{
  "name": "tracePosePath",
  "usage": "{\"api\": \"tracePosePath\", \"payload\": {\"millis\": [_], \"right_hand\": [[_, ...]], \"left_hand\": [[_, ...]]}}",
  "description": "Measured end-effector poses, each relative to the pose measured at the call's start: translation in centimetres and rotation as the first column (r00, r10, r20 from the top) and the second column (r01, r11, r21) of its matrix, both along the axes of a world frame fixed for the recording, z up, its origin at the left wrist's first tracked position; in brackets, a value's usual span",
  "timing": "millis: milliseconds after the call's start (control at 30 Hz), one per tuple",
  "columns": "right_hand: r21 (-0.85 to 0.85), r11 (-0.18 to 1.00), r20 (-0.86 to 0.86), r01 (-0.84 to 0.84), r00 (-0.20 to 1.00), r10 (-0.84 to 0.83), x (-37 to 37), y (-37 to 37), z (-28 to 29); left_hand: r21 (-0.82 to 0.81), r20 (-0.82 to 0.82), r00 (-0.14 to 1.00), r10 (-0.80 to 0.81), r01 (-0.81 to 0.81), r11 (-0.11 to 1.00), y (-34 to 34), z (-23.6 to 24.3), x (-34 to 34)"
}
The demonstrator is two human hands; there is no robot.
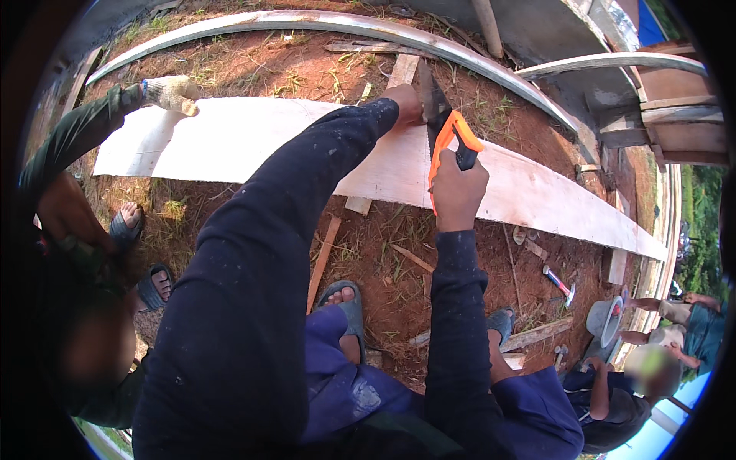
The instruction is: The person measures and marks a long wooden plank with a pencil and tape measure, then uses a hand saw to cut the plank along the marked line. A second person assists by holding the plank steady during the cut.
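A grey round bucket (604, 318) is lying tilted on the red ground (491, 264) beyond the right end of the board; its contents are too small to tell. One long, pale wooden board (529, 188) is lying across in front of the person, with one short wooden block (617, 267) showing past its near edge by the right end. One handsaw with an orange-and-black handle (452, 142) is crossing the board, its dark blade pointing past the far edge. The right hand (460, 192) is gripping the saw handle, fingers curled around it. The left hand (405, 106) is resting at the board's far edge, just beside the blade; whether its fingers are gripping cannot be told. The left sleeve (284, 192) is hiding part of the board. One co-worker's cream-gloved hand (172, 93) is touching the far edge near the left end. One red-handled hammer (558, 285) is lying on the ground.
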State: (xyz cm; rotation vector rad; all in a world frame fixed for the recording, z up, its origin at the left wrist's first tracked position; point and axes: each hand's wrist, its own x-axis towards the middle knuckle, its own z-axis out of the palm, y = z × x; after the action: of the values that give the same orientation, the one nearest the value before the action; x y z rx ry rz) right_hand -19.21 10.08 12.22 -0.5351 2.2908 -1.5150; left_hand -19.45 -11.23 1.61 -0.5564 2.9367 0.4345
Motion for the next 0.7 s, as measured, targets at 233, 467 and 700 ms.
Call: {"api": "tracePosePath", "payload": {"millis": [233, 467, 700], "right_hand": [[0.007, 1.0, 0.099, -0.004, 0.995, 0.003, 5.8, 7.7, 1.8], [-0.046, 0.995, 0.202, 0.086, 0.977, -0.075, 7.5, 11.3, 3.8], [0.139, 0.989, -0.136, -0.046, 0.989, 0.065, 0.8, -1.1, 1.6]], "left_hand": [[-0.046, 0.037, 0.994, -0.103, 0.105, 0.993, -2.0, -2.0, 1.3], [-0.055, 0.098, 0.984, -0.152, 0.157, 0.986, -0.3, 1.8, 1.5], [0.318, 0.026, 0.989, 0.148, -0.148, 0.936, 0.1, 2.1, 0.9]]}}
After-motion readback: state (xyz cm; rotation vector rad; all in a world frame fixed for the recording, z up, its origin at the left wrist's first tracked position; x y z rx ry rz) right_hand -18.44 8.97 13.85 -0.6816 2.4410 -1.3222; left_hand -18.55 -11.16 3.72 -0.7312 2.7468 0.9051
